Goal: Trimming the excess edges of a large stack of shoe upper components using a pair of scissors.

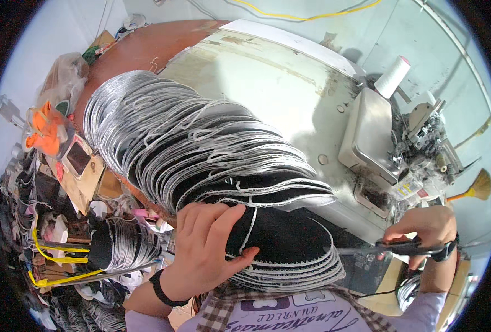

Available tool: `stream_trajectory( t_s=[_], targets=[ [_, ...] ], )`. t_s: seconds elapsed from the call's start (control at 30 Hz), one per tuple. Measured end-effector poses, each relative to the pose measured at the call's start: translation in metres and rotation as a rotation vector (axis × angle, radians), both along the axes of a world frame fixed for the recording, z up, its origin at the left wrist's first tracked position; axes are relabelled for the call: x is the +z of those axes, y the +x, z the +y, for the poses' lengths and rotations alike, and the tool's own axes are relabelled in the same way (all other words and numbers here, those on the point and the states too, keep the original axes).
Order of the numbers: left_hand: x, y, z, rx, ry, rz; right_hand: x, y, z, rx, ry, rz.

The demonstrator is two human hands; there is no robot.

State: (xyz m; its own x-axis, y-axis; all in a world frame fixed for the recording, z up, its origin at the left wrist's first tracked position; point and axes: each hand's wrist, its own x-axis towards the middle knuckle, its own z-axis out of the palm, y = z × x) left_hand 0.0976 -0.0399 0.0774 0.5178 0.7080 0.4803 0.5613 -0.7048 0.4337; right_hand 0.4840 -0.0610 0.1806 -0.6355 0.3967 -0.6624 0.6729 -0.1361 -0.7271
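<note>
A small bundle of black fabric pieces [292, 235] with white zigzag-stitched edges lies close to my body. My left hand [201, 240] grips its left end, index finger and thumb apart on the top piece. A loose white thread tail [249, 229] runs down between that finger and thumb. Off to the right, my right hand [425, 229] is closed round dark-handled scissors [403, 246], whose thin blades point left toward the bundle. Beyond my left hand, a long fanned row of similar pieces [201, 138] leans across the table, with several thread tails hanging from it.
A sewing machine [370, 135] with a white thread cone [392, 77] stands at the right of the pale table [256, 61]. At the left are a yellow-edged rack [63, 259] holding more pieces, an orange item [46, 128] and a phone-like dark rectangle [77, 157]. A small broom [478, 187] is at far right.
</note>
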Motion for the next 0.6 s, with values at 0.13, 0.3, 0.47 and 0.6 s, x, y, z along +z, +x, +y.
stream_trajectory(
  t_s=[0.13, 0.3, 0.47, 0.6],
  targets=[
    [0.001, -0.003, -0.003, 0.01, -0.012, 0.023, -0.032, -0.063, 0.024, 0.068, 0.069, -0.316],
    [0.008, 0.003, -0.006, 0.033, -0.05, 0.043, -0.089, -0.107, 0.044, 0.067, 0.407, -0.201],
    [0.006, -0.005, 0.002, 0.052, -0.095, 0.178, -0.063, -0.091, 0.034, 0.192, 0.527, -0.159],
    [0.005, -0.011, 0.005, -0.06, 0.052, 0.097, -0.013, -0.041, 0.013, 0.109, 0.179, -0.139]
  ],
)
